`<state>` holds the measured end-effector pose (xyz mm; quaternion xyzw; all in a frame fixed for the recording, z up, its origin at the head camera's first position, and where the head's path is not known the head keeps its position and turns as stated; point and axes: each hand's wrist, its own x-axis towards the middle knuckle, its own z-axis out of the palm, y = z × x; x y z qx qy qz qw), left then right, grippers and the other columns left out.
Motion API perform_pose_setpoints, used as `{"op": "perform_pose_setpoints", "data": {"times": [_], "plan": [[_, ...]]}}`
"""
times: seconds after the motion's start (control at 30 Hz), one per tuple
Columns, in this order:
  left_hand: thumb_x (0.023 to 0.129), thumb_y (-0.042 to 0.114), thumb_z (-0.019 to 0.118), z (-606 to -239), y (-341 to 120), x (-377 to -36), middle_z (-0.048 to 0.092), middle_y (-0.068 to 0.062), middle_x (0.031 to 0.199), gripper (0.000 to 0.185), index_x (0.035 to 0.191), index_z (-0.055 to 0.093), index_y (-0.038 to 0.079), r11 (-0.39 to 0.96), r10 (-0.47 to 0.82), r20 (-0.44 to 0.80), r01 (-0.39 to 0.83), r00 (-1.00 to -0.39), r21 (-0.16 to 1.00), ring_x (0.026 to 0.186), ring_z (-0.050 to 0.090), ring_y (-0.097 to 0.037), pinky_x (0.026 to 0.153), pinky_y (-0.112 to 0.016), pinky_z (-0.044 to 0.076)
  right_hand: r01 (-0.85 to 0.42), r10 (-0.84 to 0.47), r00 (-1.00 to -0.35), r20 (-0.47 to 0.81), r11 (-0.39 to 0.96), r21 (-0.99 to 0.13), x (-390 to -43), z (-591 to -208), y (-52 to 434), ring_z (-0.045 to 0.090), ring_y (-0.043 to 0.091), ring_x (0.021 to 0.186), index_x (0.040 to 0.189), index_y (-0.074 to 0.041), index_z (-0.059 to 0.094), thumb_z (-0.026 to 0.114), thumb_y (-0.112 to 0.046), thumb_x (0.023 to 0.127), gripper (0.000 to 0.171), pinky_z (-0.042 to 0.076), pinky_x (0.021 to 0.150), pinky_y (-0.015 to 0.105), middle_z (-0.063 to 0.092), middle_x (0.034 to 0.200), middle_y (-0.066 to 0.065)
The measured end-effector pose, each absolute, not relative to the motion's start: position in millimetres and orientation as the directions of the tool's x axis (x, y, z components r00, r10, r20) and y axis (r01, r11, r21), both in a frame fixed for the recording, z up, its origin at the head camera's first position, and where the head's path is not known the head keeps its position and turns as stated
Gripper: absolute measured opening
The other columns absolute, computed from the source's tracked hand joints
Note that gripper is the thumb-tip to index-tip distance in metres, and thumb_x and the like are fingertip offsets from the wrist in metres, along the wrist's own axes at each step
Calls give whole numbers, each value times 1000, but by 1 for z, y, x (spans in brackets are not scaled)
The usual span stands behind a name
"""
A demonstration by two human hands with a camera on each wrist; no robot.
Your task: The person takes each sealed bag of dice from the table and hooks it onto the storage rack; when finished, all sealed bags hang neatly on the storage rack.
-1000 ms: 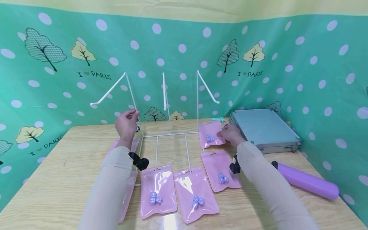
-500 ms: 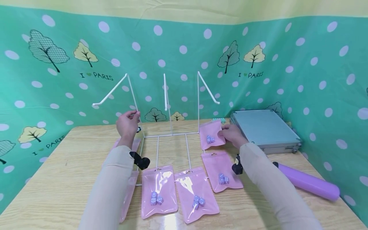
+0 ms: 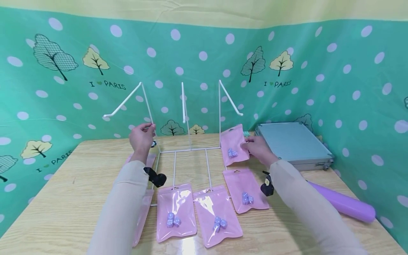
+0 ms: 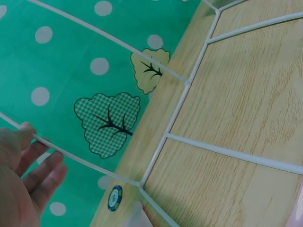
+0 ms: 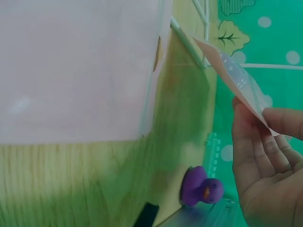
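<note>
Near the table's far edge, our left hand [image 3: 141, 137] grasps the wire rack [image 3: 188, 117] — our right hand [image 3: 259, 148] pinches a pink pouch [image 3: 234, 144].

A silver case [image 3: 293, 143], purple cylinder [image 3: 342, 205] and purple duck [image 5: 201, 187] sit on the wooden table [image 3: 63, 198].
</note>
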<state>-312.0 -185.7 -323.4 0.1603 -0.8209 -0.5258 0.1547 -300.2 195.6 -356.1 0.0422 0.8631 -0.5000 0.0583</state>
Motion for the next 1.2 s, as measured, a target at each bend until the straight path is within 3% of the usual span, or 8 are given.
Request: {"op": "perform_pose_setpoints", "data": {"times": [0.43, 0.73, 0.97, 1.2], "plan": [[105, 27, 59, -322, -186, -312, 69, -17, 127, 35, 135, 65, 8, 382, -419, 79, -97, -904, 919, 111, 69, -32, 76, -23, 55, -8, -71, -997, -41, 582, -813, -287, -341, 207, 66, 30, 100, 129, 5, 60, 56, -14, 103, 32, 59, 79, 35, 65, 119, 23], [105, 27, 59, -322, -187, -312, 69, -16, 126, 36, 134, 65, 8, 388, -418, 77, -101, -905, 916, 110, 70, -31, 74, -21, 54, -115, -128, -991, 46, 615, -780, -266, -330, 216, 63, 35, 113, 138, 1, 56, 56, -15, 104, 38, 57, 85, 40, 63, 128, 25], [105, 28, 60, -322, -186, -311, 70, -16, 126, 35, 133, 66, 9, 397, -417, 83, -100, -905, 912, 110, 70, -31, 69, -19, 52, -229, -196, -971, 139, 574, -786, -250, -321, 220, 63, 27, 94, 112, -2, 61, 58, -19, 105, 18, 54, 76, 38, 69, 109, 18], [105, 29, 59, -322, -187, -310, 69, -16, 127, 36, 134, 66, 9, 397, -415, 84, -97, -906, 913, 110, 70, -30, 70, -19, 51, -368, -275, -925, 263, 463, -807, -236, -318, 222, 68, 20, 89, 108, 2, 63, 61, -14, 104, 16, 56, 78, 31, 73, 101, 17]]}}
